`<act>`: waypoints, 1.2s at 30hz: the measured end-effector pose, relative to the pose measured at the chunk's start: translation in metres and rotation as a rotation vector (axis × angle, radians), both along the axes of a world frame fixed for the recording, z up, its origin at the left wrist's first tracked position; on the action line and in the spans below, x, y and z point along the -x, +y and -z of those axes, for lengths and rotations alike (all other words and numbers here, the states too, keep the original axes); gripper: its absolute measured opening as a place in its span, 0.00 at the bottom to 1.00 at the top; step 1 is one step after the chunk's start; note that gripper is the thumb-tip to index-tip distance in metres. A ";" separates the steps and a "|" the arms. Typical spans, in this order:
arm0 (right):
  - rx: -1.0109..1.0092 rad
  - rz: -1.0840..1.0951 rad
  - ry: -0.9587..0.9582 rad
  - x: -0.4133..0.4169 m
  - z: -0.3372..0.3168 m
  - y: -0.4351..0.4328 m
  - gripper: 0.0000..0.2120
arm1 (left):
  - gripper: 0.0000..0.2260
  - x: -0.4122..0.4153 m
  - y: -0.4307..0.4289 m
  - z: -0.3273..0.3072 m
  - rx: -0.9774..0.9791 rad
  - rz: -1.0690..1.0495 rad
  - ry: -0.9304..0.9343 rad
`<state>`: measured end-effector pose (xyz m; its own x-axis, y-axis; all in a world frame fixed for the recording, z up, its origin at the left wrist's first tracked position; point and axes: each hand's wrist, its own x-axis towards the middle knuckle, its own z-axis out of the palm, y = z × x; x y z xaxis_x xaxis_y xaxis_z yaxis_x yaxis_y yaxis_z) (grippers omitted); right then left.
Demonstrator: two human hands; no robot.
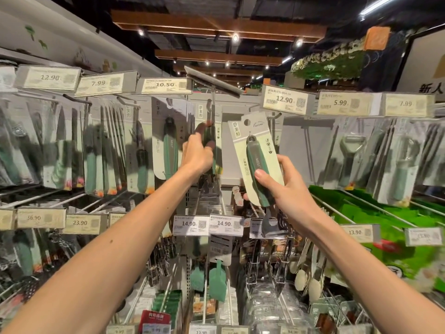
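Right hand (286, 189) grips flat carded peeler (256, 150); left hand (196, 153), maybe pack (201, 114).

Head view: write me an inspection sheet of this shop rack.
Surface: grey peg rack panel; packs hang on hooks.
Job's things: pale card pack with green-handled tool, off its hook and tilted; hanging card pack, on its hook.
Clutter: paper price tags; green silicone brushes lower down.
Grippers: right hand grips the pale pack; left hand pinches the hanging pack.
Cables: nothing seen.
Surroundings: wooden ceiling beams with spotlights.
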<state>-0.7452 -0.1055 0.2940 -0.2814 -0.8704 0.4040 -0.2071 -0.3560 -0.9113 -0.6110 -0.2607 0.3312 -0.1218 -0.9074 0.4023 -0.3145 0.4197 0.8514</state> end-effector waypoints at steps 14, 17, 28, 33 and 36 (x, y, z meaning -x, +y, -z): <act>0.018 0.172 -0.004 0.021 0.012 -0.007 0.13 | 0.21 0.027 0.082 0.002 0.169 0.424 -0.066; 0.082 0.177 0.019 0.024 -0.003 -0.011 0.12 | 0.25 0.040 0.080 -0.011 0.198 0.442 -0.012; 0.175 0.240 0.061 0.034 -0.027 -0.025 0.11 | 0.33 0.054 0.065 -0.029 0.623 0.351 -0.082; 0.163 0.308 0.023 0.039 -0.028 -0.037 0.17 | 0.36 0.067 0.046 -0.032 0.743 0.290 -0.198; 0.187 0.360 0.132 0.041 -0.027 -0.045 0.22 | 0.38 0.071 0.032 -0.031 0.809 0.260 -0.249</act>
